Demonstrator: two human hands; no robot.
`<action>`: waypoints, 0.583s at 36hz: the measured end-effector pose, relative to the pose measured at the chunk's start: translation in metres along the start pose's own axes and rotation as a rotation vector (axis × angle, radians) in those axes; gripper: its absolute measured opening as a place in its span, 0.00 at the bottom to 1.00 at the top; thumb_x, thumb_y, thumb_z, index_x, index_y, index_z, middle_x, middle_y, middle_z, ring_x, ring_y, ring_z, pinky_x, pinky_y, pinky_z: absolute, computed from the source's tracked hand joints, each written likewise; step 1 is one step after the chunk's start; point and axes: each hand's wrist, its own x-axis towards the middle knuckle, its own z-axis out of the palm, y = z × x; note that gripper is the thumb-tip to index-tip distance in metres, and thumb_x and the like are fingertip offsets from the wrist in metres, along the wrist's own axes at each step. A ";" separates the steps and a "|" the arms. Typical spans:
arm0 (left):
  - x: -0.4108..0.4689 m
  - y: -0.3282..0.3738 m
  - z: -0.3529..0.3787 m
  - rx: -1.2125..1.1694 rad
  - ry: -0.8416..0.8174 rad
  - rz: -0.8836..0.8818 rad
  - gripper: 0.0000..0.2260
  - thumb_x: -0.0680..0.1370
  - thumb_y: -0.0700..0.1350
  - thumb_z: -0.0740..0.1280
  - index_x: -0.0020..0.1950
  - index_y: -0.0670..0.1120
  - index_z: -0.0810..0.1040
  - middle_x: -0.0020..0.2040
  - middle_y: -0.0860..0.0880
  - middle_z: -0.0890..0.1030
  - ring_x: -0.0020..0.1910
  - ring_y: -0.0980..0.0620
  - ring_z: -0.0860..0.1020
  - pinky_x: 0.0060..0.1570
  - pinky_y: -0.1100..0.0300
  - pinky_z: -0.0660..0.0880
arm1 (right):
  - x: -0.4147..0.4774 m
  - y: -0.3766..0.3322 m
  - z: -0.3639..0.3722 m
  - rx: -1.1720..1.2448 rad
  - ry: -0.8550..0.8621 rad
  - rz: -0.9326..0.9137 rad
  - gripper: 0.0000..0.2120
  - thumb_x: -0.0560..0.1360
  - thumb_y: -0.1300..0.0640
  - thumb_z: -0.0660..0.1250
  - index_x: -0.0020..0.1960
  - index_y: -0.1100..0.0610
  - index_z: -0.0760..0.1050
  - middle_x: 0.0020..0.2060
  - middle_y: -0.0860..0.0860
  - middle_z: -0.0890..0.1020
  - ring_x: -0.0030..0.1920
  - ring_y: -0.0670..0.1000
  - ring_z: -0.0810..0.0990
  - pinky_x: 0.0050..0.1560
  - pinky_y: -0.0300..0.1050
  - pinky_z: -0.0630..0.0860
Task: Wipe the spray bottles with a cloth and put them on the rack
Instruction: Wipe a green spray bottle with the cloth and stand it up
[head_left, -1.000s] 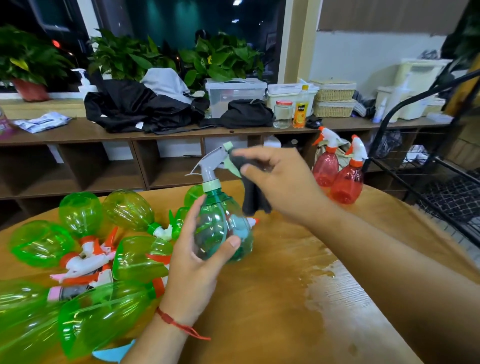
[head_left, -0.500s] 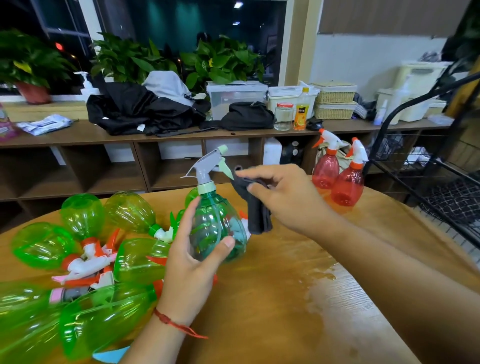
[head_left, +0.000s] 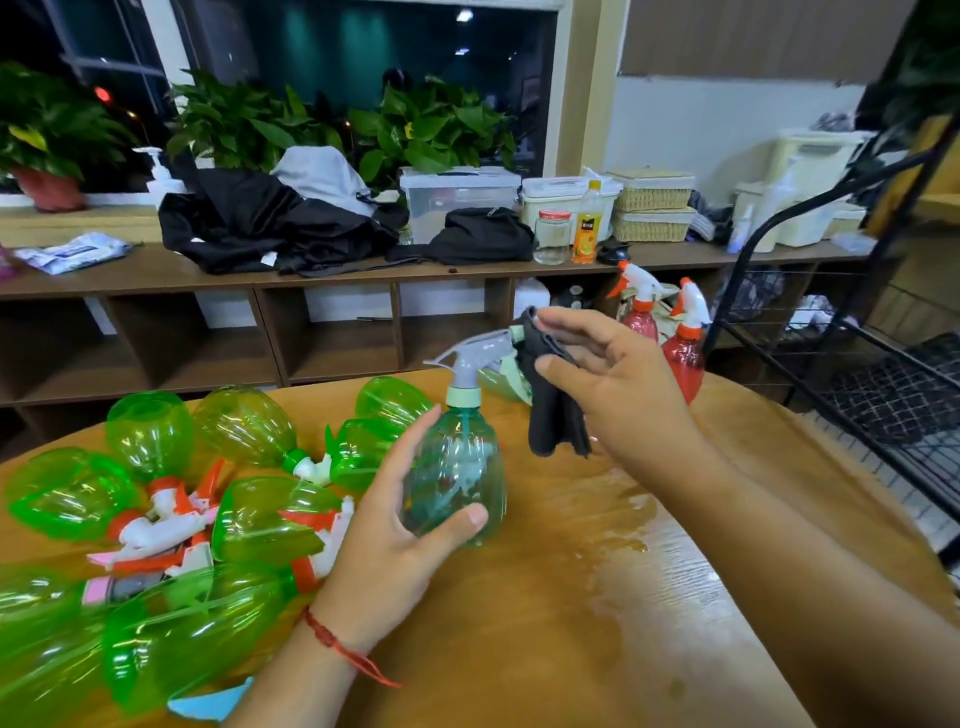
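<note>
One wooden table (head_left: 571, 623) carries everything. The black wire rack (head_left: 883, 384) stands off its right edge, well apart from both hands. Many green spray bottles (head_left: 249, 426) lie tumbled on the left of the table, and two red bottles (head_left: 685, 358) stand upright at the far right, near the rack.

The teal spray bottle (head_left: 457, 467) is upright in the middle, long axis vertical, trigger head (head_left: 472, 358) on top with its nozzle pointing right. The left hand (head_left: 395, 535) grasps the belly from the left, thumb curled across the near face. The right hand (head_left: 618, 384) sits just right of the head, pinching the dark cloth (head_left: 553, 410). The cloth's upper fold touches the nozzle end and the rest hangs beside the bottle's shoulder.

The head looks to be the part under wiping. The body lies below and left of the cloth, so a next stroke would likely run down that vertical axis. The right hand is nearer the rack.
</note>
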 end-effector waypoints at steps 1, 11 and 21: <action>-0.001 0.001 0.002 -0.009 -0.034 -0.006 0.39 0.76 0.43 0.80 0.82 0.61 0.66 0.75 0.56 0.78 0.73 0.51 0.78 0.72 0.47 0.77 | -0.002 -0.003 -0.004 0.020 -0.024 0.015 0.22 0.80 0.67 0.72 0.69 0.50 0.80 0.63 0.44 0.84 0.64 0.43 0.83 0.65 0.43 0.79; -0.008 0.007 0.021 0.014 -0.265 -0.015 0.39 0.74 0.48 0.81 0.82 0.62 0.67 0.81 0.58 0.70 0.80 0.51 0.70 0.77 0.41 0.69 | -0.035 -0.024 -0.065 -0.193 -0.142 0.083 0.14 0.78 0.61 0.76 0.60 0.46 0.86 0.56 0.37 0.87 0.58 0.39 0.84 0.61 0.38 0.79; 0.025 0.023 0.106 0.285 -0.282 0.062 0.41 0.77 0.52 0.78 0.82 0.69 0.58 0.80 0.66 0.67 0.79 0.64 0.65 0.80 0.47 0.66 | -0.051 -0.024 -0.143 -0.344 0.129 0.050 0.11 0.78 0.59 0.77 0.57 0.46 0.87 0.48 0.36 0.87 0.51 0.37 0.84 0.50 0.33 0.79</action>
